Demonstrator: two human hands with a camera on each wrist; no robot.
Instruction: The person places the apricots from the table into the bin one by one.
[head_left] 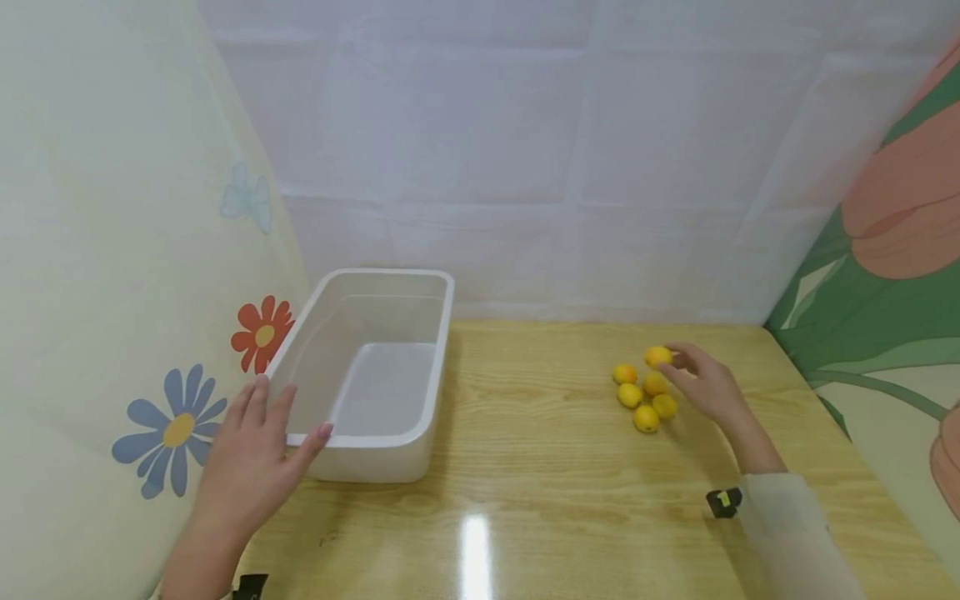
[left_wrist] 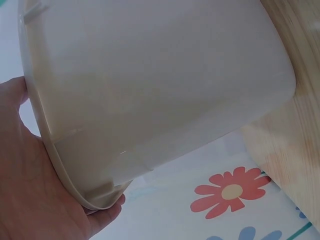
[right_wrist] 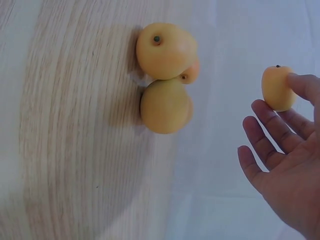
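**One yellow fruit (head_left: 657, 357) pinched above a small pile, a hand at the tub (head_left: 367, 463)**

The right hand (head_left: 703, 385) pinches the fruit between thumb and nearest fingers; the right wrist view shows the other fingers spread and nearly straight, which the head view hides. That close view also reveals a small dark stem end on the fruit, and its smooth, rounded, slightly long body held clear of the others.

The left hand (head_left: 251, 454) lies over the tub's near left corner, its fingers loosely spread, the thumb across the rim. Only the left wrist view shows the palm against the rim, the turned-down lip and the plain outer wall; only the head view looks inside, down to a flat floor with rounded corners.

Beside the right hand, five loose fruits (head_left: 646, 418) cluster on the counter (head_left: 540, 475), yellow with orange blushes; the right wrist view catches only some of them, overlapping. The counter is pale, streaky wood grain with a glossy reflection. Behind hangs a creased white sheet (head_left: 487, 150); at left, a cream cloth (head_left: 90, 208) printed with flowers.
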